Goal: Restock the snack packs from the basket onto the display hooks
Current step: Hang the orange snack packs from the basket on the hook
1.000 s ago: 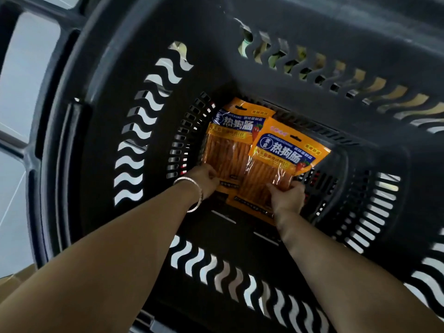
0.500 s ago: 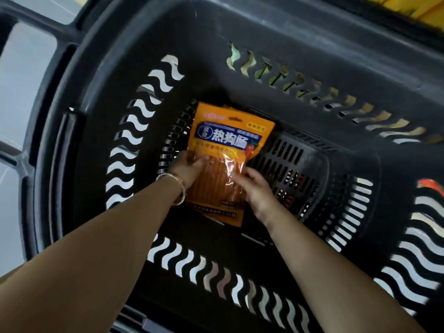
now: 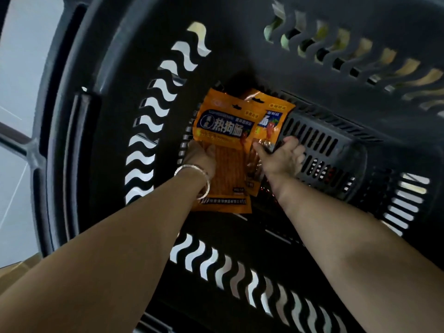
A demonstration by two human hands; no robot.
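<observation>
**Desk:** Head view first. Where are the packs?

**Operator:** I see both inside the dark basket, down at its slatted bottom, just off the middle of the picture toward 12 o'clock. The front pack is orange with a blue label band and a clear window showing thin sticks. The rear pack is tucked behind it and sticks out at its 3 o'clock side, so the two overlap and touch.

**Desk:** And the hands?

**Operator:** The left hand comes in from 7 o'clock and grips the front pack at its 8 o'clock edge, thumb on the face and the other fingers hidden behind. It wears a silver bracelet at the wrist. The right hand comes in from 5 o'clock and pinches the rear pack, thumb on its front and curled fingers at its 3 o'clock edge.

**Desk:** Do the packs lie flat?

**Operator:** I cannot tell whether they rest on the bottom or are lifted off it.

**Desk:** Anything else?

**Operator:** Pale floor shows outside the basket rim at 9 o'clock.
</observation>
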